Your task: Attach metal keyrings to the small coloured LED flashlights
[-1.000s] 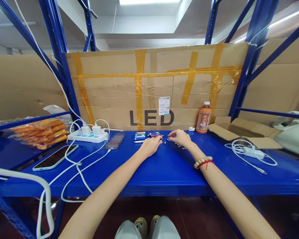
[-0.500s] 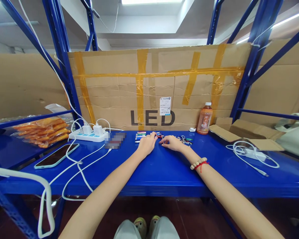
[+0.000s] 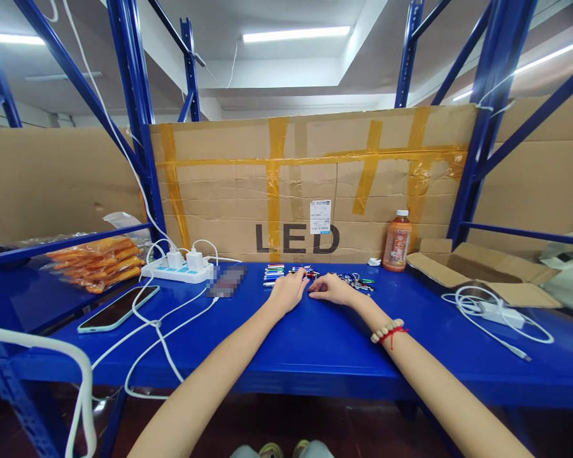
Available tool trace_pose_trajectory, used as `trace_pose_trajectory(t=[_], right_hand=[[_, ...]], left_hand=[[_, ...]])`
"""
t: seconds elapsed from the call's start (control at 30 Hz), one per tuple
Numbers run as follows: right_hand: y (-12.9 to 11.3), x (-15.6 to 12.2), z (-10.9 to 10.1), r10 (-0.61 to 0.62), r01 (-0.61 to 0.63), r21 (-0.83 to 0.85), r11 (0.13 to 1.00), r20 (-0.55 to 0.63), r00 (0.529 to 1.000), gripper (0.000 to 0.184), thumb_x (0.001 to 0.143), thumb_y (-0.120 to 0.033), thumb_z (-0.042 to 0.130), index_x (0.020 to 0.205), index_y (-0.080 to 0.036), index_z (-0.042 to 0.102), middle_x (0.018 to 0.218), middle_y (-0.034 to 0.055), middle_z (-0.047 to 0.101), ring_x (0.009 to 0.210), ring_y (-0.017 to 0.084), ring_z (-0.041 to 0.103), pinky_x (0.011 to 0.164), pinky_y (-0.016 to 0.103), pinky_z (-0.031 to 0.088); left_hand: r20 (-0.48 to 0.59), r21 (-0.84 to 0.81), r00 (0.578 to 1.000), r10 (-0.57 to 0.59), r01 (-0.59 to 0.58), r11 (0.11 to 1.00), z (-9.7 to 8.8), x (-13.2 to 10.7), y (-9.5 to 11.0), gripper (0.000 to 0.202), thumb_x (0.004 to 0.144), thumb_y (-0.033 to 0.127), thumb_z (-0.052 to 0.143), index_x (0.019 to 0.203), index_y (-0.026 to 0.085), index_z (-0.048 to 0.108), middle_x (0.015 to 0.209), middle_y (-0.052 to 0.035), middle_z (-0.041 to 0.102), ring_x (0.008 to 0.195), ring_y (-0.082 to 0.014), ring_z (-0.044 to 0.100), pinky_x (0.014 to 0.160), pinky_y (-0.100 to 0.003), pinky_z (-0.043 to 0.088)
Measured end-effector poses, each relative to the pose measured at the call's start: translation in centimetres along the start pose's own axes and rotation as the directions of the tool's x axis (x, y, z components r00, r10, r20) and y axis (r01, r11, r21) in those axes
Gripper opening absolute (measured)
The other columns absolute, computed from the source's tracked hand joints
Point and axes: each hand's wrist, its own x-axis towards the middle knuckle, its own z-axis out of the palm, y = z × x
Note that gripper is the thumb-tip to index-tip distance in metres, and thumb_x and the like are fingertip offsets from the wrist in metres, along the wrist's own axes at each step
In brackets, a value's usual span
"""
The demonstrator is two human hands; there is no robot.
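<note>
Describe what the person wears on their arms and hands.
Both forearms are bare, with no sleeves in view and no gloves. The left hand and its wrist carry nothing. The right hand is bare too, but its wrist wears a bracelet of pale round beads with a thin red string tied beside it.

A glossy blue painted-metal shelf (image 3: pixel 315 343) stands before matt, creased brown cardboard (image 3: pixel 315 184) patched with shiny tape. Small coloured metallic pieces (image 3: pixel 353 283) glint (too small to identify). The drink bottle (image 3: pixel 396 242) is clear plastic; the phone (image 3: pixel 118 308) is glass-smooth.
</note>
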Motion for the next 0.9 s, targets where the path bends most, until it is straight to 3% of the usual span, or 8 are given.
trace_pose_trajectory(t=[0.2, 0.47, 0.7, 0.9], right_hand=[[0.03, 0.09, 0.19, 0.003, -0.004, 0.017, 1.000, 0.023, 1.000, 0.029, 0.069, -0.037, 0.063, 0.084, -0.014, 0.067, 0.071, 0.0027, 0.062, 0.063, 0.012, 0.052, 0.058, 0.022, 0.038], [-0.01, -0.02, 0.59, 0.064, -0.064, 0.037, 0.997, -0.002, 0.998, 0.030, 0.073, -0.042, 0.057, 0.065, -0.013, 0.058, 0.061, 0.0012, 0.059, 0.053, 0.010, 0.048, 0.050, 0.021, 0.034], [0.16, 0.15, 0.38, 0.066, -0.067, 0.053, 0.996, 0.006, 0.998, 0.040, 0.086, -0.040, 0.038, 0.079, -0.011, 0.065, 0.062, 0.0031, 0.059, 0.050, 0.009, 0.047, 0.054, 0.021, 0.036], [0.31, -0.03, 0.09, 0.107, -0.107, 0.039, 0.994, 0.007, 0.994, 0.046, 0.085, -0.045, 0.038, 0.075, -0.010, 0.066, 0.060, 0.0036, 0.058, 0.047, 0.008, 0.044, 0.052, 0.021, 0.035]], left_hand=[[-0.005, 0.015, 1.000, 0.006, -0.006, 1.000, 0.11, 0.06, -0.03, 0.027, 0.092, 0.031, 0.025, 0.107, 0.016, 0.040, 0.091, -0.0073, 0.062, 0.086, -0.0197, 0.059, 0.069, -0.028, 0.044], [-0.008, 0.011, 1.000, 0.006, -0.006, 1.000, 0.59, 0.29, -0.17, 0.028, 0.092, 0.033, 0.024, 0.108, 0.017, 0.040, 0.090, -0.0072, 0.062, 0.087, -0.0195, 0.060, 0.069, -0.027, 0.044], [0.007, 0.030, 1.000, 0.014, -0.014, 0.999, 0.66, 0.30, -0.28, 0.030, 0.092, 0.035, 0.022, 0.110, 0.017, 0.039, 0.092, -0.0070, 0.062, 0.085, -0.0196, 0.060, 0.067, -0.026, 0.044], [-0.003, 0.031, 1.000, 0.025, -0.025, 0.999, 0.74, 0.26, -0.20, 0.030, 0.092, 0.035, 0.022, 0.110, 0.017, 0.039, 0.091, -0.0072, 0.062, 0.085, -0.0198, 0.060, 0.067, -0.025, 0.043]])
